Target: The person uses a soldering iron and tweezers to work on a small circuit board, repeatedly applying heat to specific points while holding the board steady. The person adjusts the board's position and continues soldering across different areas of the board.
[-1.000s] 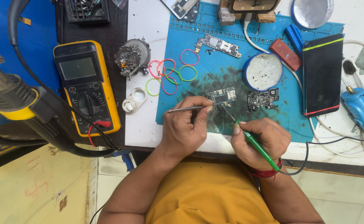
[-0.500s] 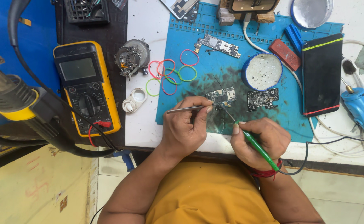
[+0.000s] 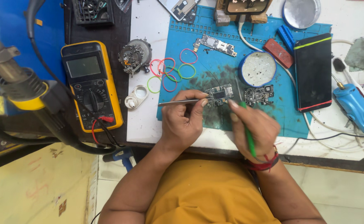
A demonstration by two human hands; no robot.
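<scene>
My left hand grips metal tweezers lying level, their tips touching a small circuit board on the blue work mat. My right hand holds a green-handled tool like a pen, its thin tip angled up toward the same board. A second small board lies just right of the first. Both hands rest near the mat's front edge.
A yellow multimeter lies at left beside a hot-air gun. Coloured rubber bands, a round blue tin, a black phone, a blue rotary tool, another board and white cables surround the work.
My right hand has shifted slightly up toward the board, bringing the tool's tip closer to it. The left hand and tweezers stay in place.
</scene>
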